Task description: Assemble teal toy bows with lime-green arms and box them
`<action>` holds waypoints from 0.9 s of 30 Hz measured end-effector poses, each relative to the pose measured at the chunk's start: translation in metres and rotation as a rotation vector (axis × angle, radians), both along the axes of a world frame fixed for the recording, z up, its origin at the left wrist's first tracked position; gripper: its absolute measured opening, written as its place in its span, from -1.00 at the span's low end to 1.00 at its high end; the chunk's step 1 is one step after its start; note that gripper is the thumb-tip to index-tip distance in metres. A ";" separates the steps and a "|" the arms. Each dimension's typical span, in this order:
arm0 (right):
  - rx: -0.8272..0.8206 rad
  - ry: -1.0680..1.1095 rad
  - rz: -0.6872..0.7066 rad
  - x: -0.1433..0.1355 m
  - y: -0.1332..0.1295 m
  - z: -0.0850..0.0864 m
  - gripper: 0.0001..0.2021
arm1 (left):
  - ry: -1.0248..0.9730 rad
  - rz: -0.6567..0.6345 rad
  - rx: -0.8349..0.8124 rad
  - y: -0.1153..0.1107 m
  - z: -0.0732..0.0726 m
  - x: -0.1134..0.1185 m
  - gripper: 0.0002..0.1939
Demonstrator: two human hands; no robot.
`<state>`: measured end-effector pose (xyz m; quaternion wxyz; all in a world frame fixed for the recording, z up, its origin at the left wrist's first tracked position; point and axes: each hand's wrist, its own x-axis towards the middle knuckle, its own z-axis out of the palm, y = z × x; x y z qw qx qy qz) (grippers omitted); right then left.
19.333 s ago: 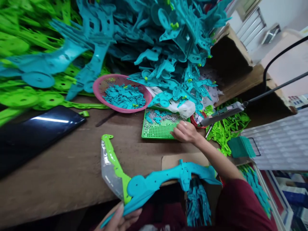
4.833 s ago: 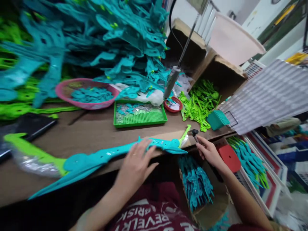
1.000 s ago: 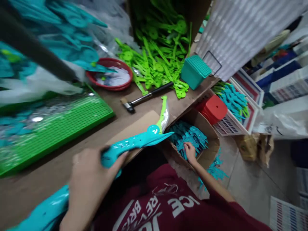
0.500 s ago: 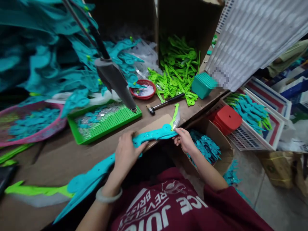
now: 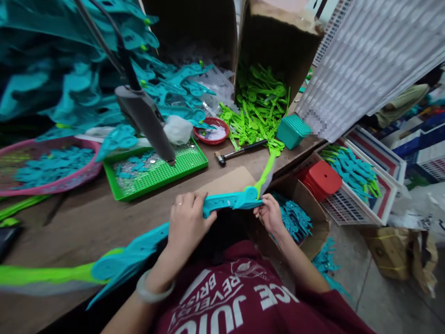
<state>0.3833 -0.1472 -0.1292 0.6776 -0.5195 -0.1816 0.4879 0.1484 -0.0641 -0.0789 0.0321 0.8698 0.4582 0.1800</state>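
Note:
A long teal plastic piece shaped like a toy bow [image 5: 227,200] stretches across the front of my body, past the table edge. Lime green arms with greyish translucent strips stick out from its two ends. My left hand [image 5: 187,218] is wrapped round its middle, with the thumb on the near side. At the right end, the fingers of my right hand [image 5: 270,214] pinch the pointed teal tip, just below the lime arm [image 5: 267,171]. The left lime arm [image 5: 52,273] runs over the table and out of view.
A hammer [image 5: 239,152] lies beyond the bow, near a green tray [image 5: 167,178] of small metal pieces. A lamp [image 5: 146,123] hangs over this tray. Lime parts [image 5: 257,111] are heaped behind. An open carton [image 5: 318,222] of teal parts and a red stool [image 5: 323,180] stand right.
The toy bow and both hands have shifted slightly right and down in view. Its right lime arm leans further outward than before. The camera view has also moved a little.

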 end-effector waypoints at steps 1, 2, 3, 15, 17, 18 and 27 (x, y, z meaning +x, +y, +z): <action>0.026 0.004 -0.039 -0.003 -0.008 0.001 -0.67 | -0.011 -0.015 0.080 -0.009 0.007 0.001 -0.61; 0.050 0.008 -0.074 -0.006 -0.016 0.002 -0.66 | -0.036 -0.029 0.158 -0.018 0.013 0.003 -0.64; 0.072 0.010 -0.099 -0.010 -0.022 0.004 -0.63 | -0.068 -0.047 0.227 -0.026 0.018 0.004 -0.67; 0.222 0.112 0.136 -0.042 -0.004 0.031 -0.28 | -0.275 -0.323 0.083 -0.041 0.049 -0.003 -0.69; 0.201 0.125 0.164 -0.041 0.001 0.029 -0.27 | -0.374 -0.369 -0.124 -0.039 0.050 -0.010 -0.71; 0.185 0.132 0.178 -0.042 0.003 0.027 -0.26 | -0.414 -0.360 -0.199 -0.039 0.049 -0.012 -0.71; 0.278 0.007 0.168 -0.053 0.040 0.035 -0.24 | -0.469 -0.110 -0.211 -0.057 0.040 -0.055 -0.73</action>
